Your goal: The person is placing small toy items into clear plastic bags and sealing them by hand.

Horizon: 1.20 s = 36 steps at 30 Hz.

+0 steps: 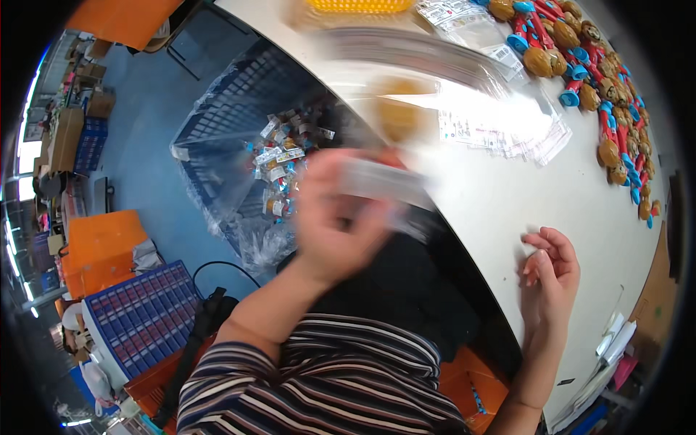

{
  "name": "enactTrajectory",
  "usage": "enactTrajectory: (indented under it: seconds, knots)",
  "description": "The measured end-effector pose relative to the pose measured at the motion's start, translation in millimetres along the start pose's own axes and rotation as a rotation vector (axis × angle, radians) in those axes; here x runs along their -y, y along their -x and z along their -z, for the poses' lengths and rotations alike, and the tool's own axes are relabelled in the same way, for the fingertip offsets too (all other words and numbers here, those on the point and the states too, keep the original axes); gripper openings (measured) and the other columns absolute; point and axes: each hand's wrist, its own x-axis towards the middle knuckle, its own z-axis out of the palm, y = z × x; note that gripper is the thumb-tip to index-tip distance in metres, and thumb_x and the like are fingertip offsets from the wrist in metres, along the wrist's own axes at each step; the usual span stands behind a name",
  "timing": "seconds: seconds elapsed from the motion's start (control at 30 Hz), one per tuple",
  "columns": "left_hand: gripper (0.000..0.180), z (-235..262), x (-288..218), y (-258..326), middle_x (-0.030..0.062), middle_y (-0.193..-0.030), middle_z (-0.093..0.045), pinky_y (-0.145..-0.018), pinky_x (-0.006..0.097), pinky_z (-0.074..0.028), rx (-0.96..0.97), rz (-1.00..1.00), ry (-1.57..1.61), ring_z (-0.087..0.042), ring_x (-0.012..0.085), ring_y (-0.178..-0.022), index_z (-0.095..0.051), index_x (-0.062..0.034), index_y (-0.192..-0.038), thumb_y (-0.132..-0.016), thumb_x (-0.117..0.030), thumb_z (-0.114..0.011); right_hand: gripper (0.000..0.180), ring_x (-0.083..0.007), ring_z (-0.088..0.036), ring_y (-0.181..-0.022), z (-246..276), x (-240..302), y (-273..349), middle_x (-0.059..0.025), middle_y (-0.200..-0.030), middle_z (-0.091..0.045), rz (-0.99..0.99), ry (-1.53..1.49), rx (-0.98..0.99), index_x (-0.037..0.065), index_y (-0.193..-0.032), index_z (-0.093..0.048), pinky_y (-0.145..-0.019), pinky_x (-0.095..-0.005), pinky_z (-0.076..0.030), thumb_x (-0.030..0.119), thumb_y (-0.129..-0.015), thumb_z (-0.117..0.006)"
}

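Over smooth white table (493, 196), blurred left hand (337, 217) grips a clear plastic packet (380, 181); right hand (551, 272) rests loosely curled, empty.

On the table (493, 196) a stack of flat bags (500, 130) lies ahead of the right hand (549, 272), a row of toys (591, 80) runs along the far right edge, and left of the table, on the floor, a lined crate (239, 130) holds packed toys (279, 167)

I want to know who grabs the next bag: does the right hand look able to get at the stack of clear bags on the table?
Probably yes: the right hand rests empty on the table, and nothing lies between it and the stack of clear bags.
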Motion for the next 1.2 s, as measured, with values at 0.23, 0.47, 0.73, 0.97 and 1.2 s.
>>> enactTrajectory:
  seconds: [0.23,0.47,0.73,0.97,1.2]
  knots:
    - [0.043,139,58,20,0.017,-0.124,-0.061,-0.096,0.033,-0.049,-0.086,0.513,-1.179,-0.062,0.0226,-0.113,-0.051,0.0035,-0.129,-0.09,-0.005,-0.067,0.02,-0.0072,-0.055,-0.058,11,8,-8,-0.0142,-0.101,-0.069,-0.107,-0.057,-0.004,-0.003,-0.112,-0.06,-0.05,-0.0173,-0.043,0.006,-0.094,-0.056]
    - [0.033,-44,10,-91,0.0189,-0.115,-0.066,-0.095,0.039,-0.049,0.322,-0.417,-0.608,-0.062,0.0357,-0.113,-0.064,0.0,-0.114,-0.081,-0.001,-0.07,0.019,-0.0105,-0.06,-0.062,22,8,-14,-0.0156,-0.1,-0.069,-0.095,-0.103,0.105,-0.004,-0.111,-0.06,-0.054,-0.0211,-0.049,0.006,-0.095,-0.058]
    - [0.022,-163,57,-135,0.0136,-0.098,-0.066,-0.085,0.043,-0.051,0.648,-0.394,-1.08,-0.062,0.037,-0.1,-0.065,-0.0027,-0.103,-0.087,-0.018,-0.067,0.019,-0.0157,-0.064,-0.068,29,7,-10,-0.0178,-0.101,-0.069,-0.136,-0.212,0.199,-0.004,-0.112,-0.059,-0.064,-0.0274,-0.055,0.004,-0.095,-0.055]
    - [0.007,-126,22,-106,0.011,-0.088,-0.063,-0.076,0.04,-0.051,0.624,-0.311,-0.595,-0.062,0.0304,-0.086,-0.064,-0.003,-0.089,-0.082,-0.006,-0.064,0.071,-0.0288,-0.071,-0.087,20,37,-42,-0.0246,-0.112,-0.066,-0.303,-0.409,0.196,-0.005,-0.12,-0.055,-0.081,-0.036,-0.06,0.055,-0.103,-0.023]
    - [0.02,-118,14,-98,0.0153,-0.099,-0.068,-0.082,0.039,-0.053,0.659,-0.388,-0.679,-0.065,0.033,-0.095,-0.066,0.0008,-0.1,-0.083,-0.009,-0.07,0.03,-0.0247,-0.071,-0.088,-12,53,-95,-0.0183,-0.097,-0.069,-0.263,-0.244,0.163,-0.004,-0.105,-0.063,-0.073,-0.0316,-0.06,0.026,-0.098,-0.058]
